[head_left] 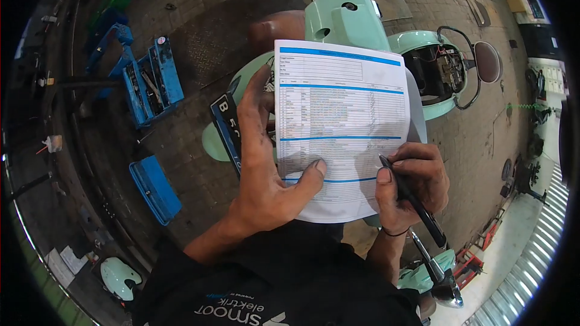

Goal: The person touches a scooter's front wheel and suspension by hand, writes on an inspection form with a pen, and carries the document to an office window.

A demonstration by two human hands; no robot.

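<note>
In front of my chest is a printed checklist sheet [338,115] with blue bands and rows of small text. My left hand [266,169] grips its left side, the thumb lying on the front of the paper and the fingers reaching behind. My right hand [417,184] holds a black pen [420,208] between thumb and fingers, its tip close to the right part of the sheet; whether it touches the paper I cannot tell. Behind the sheet stands a mint green scooter [347,18] with a black licence plate [225,130], partly hidden by the paper.
A blue metal toolbox [154,81] with tools stands open on the paved floor at left, a blue tray [155,190] below it. The scooter's headlight housing [432,69] is open, wiring exposed. A mint helmet [119,278] lies lower left. Another mint vehicle part [429,271] is at lower right.
</note>
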